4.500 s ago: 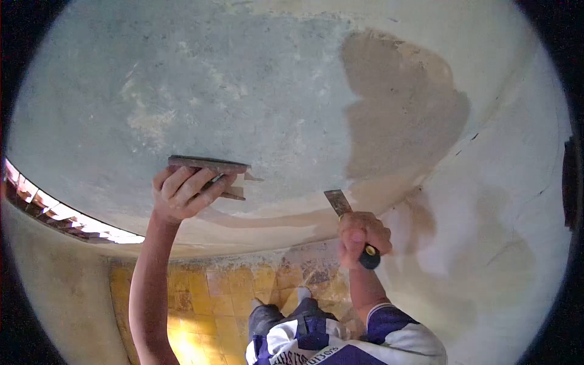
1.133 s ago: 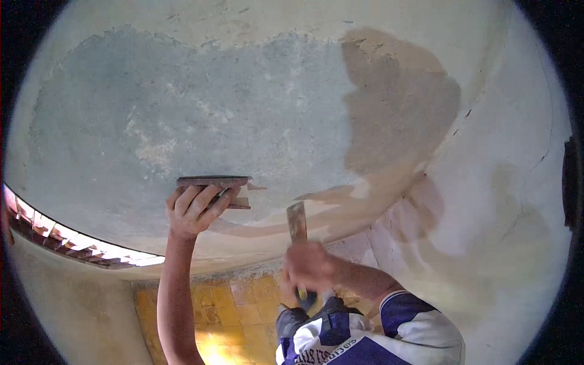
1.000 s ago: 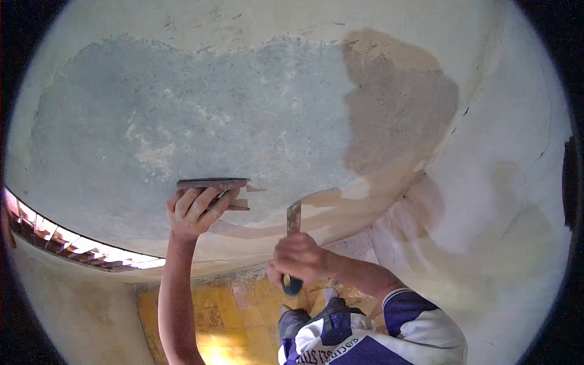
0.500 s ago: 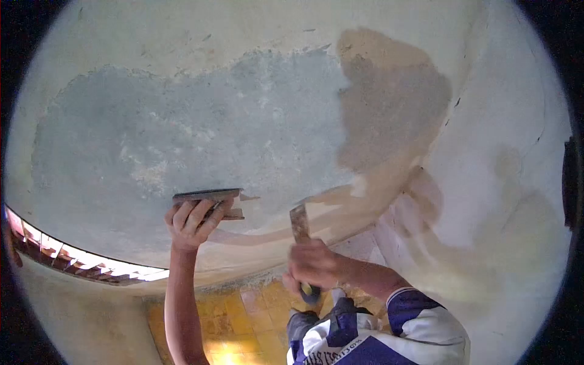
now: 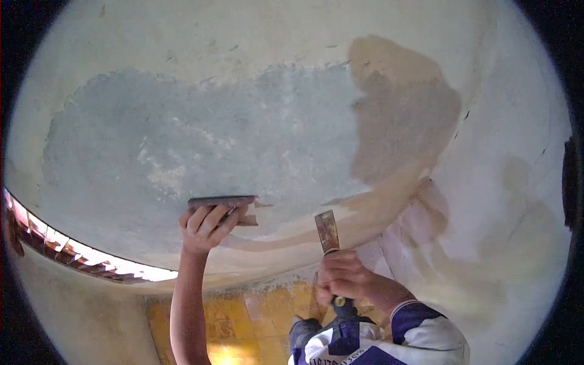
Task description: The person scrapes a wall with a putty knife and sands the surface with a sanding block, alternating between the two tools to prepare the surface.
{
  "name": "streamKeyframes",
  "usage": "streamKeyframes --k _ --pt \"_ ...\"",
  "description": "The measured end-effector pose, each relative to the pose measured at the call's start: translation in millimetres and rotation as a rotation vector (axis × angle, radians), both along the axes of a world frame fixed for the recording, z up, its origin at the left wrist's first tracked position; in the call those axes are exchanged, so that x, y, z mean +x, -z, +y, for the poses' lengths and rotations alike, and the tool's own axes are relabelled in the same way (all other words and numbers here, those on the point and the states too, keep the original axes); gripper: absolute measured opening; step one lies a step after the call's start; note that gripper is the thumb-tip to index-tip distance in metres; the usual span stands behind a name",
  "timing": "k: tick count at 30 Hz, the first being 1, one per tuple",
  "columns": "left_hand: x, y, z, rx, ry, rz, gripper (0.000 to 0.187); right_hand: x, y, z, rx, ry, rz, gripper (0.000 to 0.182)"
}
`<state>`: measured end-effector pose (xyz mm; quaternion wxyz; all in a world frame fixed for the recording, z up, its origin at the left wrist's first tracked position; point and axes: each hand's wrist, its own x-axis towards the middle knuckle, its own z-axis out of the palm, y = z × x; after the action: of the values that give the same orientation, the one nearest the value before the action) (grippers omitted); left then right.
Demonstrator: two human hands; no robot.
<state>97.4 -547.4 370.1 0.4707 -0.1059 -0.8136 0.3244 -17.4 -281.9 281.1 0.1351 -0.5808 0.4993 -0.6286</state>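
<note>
My left hand (image 5: 205, 228) is raised to the wall, fingers closed around the grip of a plastering trowel (image 5: 222, 200). The trowel's long edge lies close along the lower part of a grey patch (image 5: 261, 140) on the wall. My right hand (image 5: 344, 274) is wrapped round the handle of a putty knife (image 5: 327, 231), its worn, stained blade pointing up. It is held right of the trowel and apart from it. The butt of the handle shows below the fist.
A pale side wall (image 5: 511, 201) meets the patched wall at a corner on the right. A shadow (image 5: 404, 115) falls across the patch's right end. Yellow floor tiles (image 5: 243, 325) lie below. At the left is a bright slatted opening (image 5: 91, 255).
The view has shifted, so the wall appears lower and further right. My right hand has moved right with the putty knife. My left hand keeps the trowel at nearly the same spot on the wall.
</note>
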Motion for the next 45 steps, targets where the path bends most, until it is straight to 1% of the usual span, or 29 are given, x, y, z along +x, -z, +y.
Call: streamKeyframes --k 1,2,4,5,8,10,12,13,15,16,17,18,19,20,21,22,24,25,27,29,32,34,36,37,39,41,44,45 --pt "0.8 1.6 3.0 0.016 0.016 -0.006 0.027 1.3 -5.0 1.1 0.053 -0.014 -0.025 0.027" --pt "2.5 3.1 3.9 0.015 0.021 -0.010 0.026 -0.6 -8.4 -8.4 0.070 0.015 0.041 0.027" --pt "-2.1 2.6 2.9 -0.007 0.031 0.011 0.025 -7.5 -15.2 -27.0 -0.408 0.148 0.460 0.027" --pt "-1.2 1.9 4.5 -0.005 0.020 0.000 0.027 -4.6 -22.2 -18.9 -0.385 0.074 0.408 0.029" --pt "-2.4 -0.5 5.4 -0.011 0.010 0.008 0.032 -3.8 -13.2 8.0 -0.089 -0.250 -0.294 0.030" --pt "-4.0 4.1 2.2 -0.007 0.035 0.044 0.033 -17.7 -15.0 -1.0 0.033 -0.079 -0.053 0.028" --pt "-2.7 0.1 1.9 -0.014 0.028 0.019 0.030 -14.3 -15.2 -16.1 -0.457 0.073 0.333 0.029" --pt "2.5 -2.1 1.8 -0.010 0.013 0.006 0.028 -6.9 -20.6 -11.6 -0.541 0.134 0.349 0.024" --pt "3.4 -6.6 1.1 -0.014 0.007 0.001 0.027 -12.1 -31.9 -2.7 -0.076 0.003 -0.321 0.026" --pt "2.4 -4.7 4.1 -0.009 0.012 -0.011 0.026 -16.2 -13.8 -6.5 -0.110 0.200 -0.127 0.025" --pt "-0.9 -1.1 3.2 -0.018 0.037 0.044 0.025 -20.2 4.6 -10.4 -0.122 0.442 0.069 0.025" --pt "-1.8 0.7 4.9 0.000 0.033 0.034 0.025 -24.3 22.8 -14.1 -0.126 0.691 0.227 0.025" --pt "-2.2 1.1 6.7 0.014 0.033 0.019 0.026 -11.3 47.6 14.7 -0.010 0.795 0.160 0.024" --pt "-2.9 -0.5 6.0 0.021 0.031 0.011 0.027 -0.4 59.1 38.6 0.100 0.895 0.098 0.022" --pt "0.0 -5.0 7.4 -0.037 -0.024 0.003 0.027 -6.6 73.8 42.1 0.116 0.926 0.145 0.022" --pt "1.5 -4.4 9.2 -0.033 -0.025 0.001 0.027 -11.3 76.6 41.8 0.131 0.957 0.192 0.022" --pt "-2.3 -4.0 10.7 -0.034 -0.012 -0.002 0.027 -40.3 53.4 -8.8 -0.051 0.885 0.482 0.024" --pt "-3.6 -3.6 10.2 -0.025 -0.005 -0.008 0.027 -26.3 12.1 -21.4 -0.077 0.844 0.357 0.026" --pt "-4.1 -2.2 8.6 -0.029 -0.007 0.015 0.028 -1.0 -0.2 23.4 0.133 0.858 0.334 0.026" --pt "-2.5 1.2 7.5 -0.012 -0.010 0.025 0.027 -2.5 -2.0 26.2 -0.430 0.421 0.082 0.023" --pt "-5.9 0.5 7.6 -0.001 0.018 0.000 0.026 -17.0 0.5 -10.2 -0.479 0.590 0.256 0.027" --pt "-2.3 0.0 7.6 -0.019 -0.009 -0.005 0.026 0.8 -27.8 -1.1 -0.484 0.663 0.344 0.029" --pt "-2.5 0.8 7.9 -0.008 -0.012 -0.006 0.027 1.6 -33.8 3.0 -0.378 0.766 0.421 0.030" --pt "-3.5 0.4 8.4 -0.004 -0.005 -0.012 0.027 -8.0 -24.7 1.2 -0.274 0.838 0.456 0.031" --pt "-3.4 2.1 9.2 0.016 -0.006 -0.048 0.028 -19.4 11.9 -10.9 -0.457 0.780 0.252 0.032" --pt "-2.3 3.2 10.0 0.015 -0.024 -0.063 0.028 -10.8 34.6 27.3 0.000 1.041 0.352 0.031" --pt "-1.6 2.9 9.3 -0.004 -0.044 -0.062 0.028 -13.8 1.4 6.8 -0.514 0.666 0.187 0.029" --pt "-1.9 3.8 8.3 0.004 -0.038 -0.070 0.028 -17.7 5.3 -0.2 -0.412 0.800 0.299 0.029"
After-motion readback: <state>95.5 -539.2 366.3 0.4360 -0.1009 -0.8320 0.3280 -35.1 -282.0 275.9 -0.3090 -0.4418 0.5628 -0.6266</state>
